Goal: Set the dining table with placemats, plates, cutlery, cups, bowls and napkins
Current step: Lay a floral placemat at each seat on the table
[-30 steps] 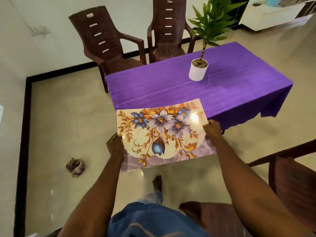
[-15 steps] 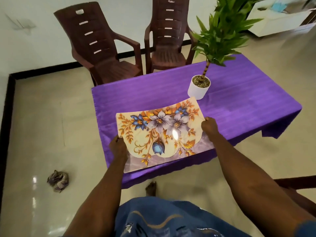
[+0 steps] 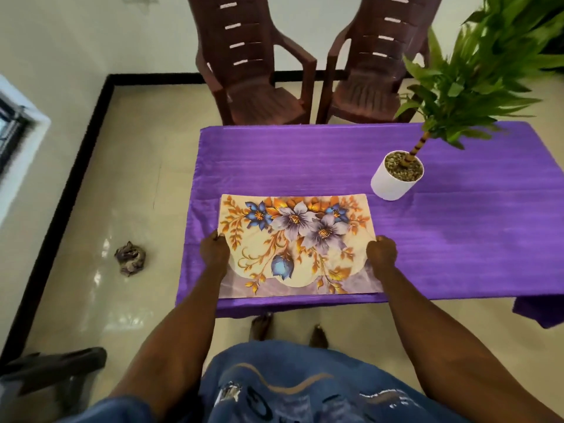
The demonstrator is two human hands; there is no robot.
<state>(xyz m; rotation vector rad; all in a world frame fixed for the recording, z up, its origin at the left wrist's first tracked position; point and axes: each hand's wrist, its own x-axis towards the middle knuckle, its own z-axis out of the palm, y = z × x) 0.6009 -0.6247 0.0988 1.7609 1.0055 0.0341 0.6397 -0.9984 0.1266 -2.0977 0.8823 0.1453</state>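
Lying on the shiny floor at the far left is a crumpled rag [image 3: 130, 258], well apart from the table [image 3: 457, 239], and a dark chair edge [image 3: 52, 366] shows at the near left corner. Further right, the left hand [image 3: 214, 250] grips the left short edge of the placemat [image 3: 297, 245], its fingers curled round the edge with the knuckles up; how the fingertips sit underneath cannot be told. The placemat, cream with blue and lilac flowers and orange leaves, sits at the near left part of the purple-clothed table, its long near edge just beside the table's near edge; whether it lies fully flat on the cloth or is held just above it cannot be told. Beyond the table's far edge stand two brown plastic chairs, one on the left [image 3: 253, 62] and one on the right [image 3: 375, 62], side by side against the white wall. The right hand [image 3: 381, 253] holds the placemat's right short edge in the same way, fingers curled over it. To the right and farther away, a white pot [image 3: 395, 177] with a leafy green plant [image 3: 482, 74] stands on the cloth, near the placemat's far right corner but not touching it.
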